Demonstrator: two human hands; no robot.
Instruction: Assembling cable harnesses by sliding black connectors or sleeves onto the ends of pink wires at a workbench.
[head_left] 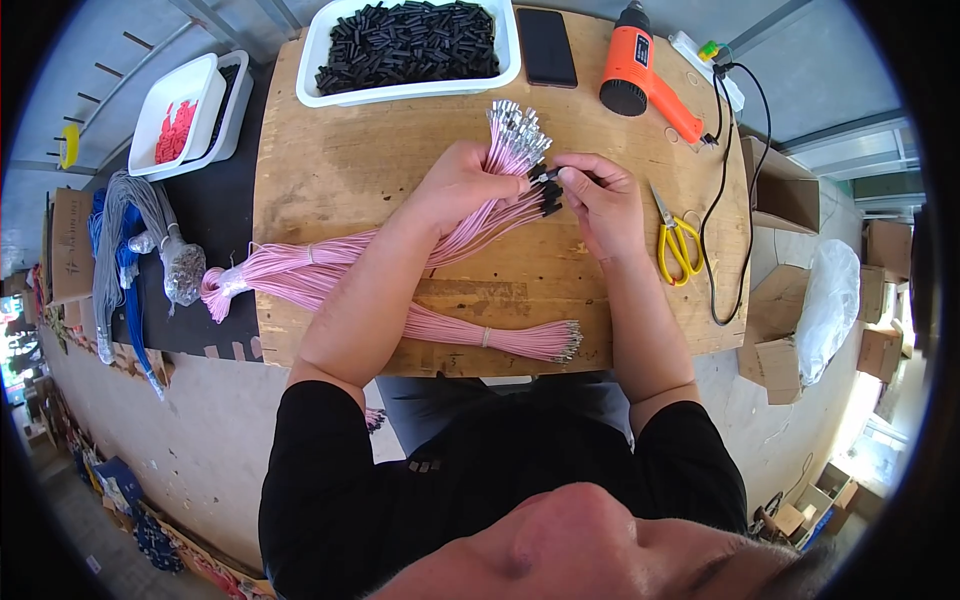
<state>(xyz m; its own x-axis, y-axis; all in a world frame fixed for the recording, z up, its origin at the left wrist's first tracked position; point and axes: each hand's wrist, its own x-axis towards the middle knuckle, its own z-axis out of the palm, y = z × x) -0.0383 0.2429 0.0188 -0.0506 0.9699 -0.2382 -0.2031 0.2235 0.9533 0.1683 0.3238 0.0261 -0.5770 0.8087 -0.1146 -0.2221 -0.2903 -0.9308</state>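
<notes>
My left hand (pixel 462 186) grips a thick bundle of pink wires (pixel 300 275) with metal terminals (pixel 517 125) fanned out above the fingers. Some wire ends below the hand carry small black sleeves (pixel 550 198). My right hand (pixel 600 200) pinches one small black sleeve at a wire end, right beside the left hand. A second tied bundle of pink wires (pixel 480 335) lies on the wooden board (pixel 340 160) near its front edge.
A white tray of black sleeves (pixel 410 45) stands at the back, with a dark phone (pixel 546 47) and an orange heat gun (pixel 640 70) to its right. Yellow scissors (pixel 677 240) lie right. A white tray of red parts (pixel 180 120) and grey-blue cables (pixel 130 250) sit left.
</notes>
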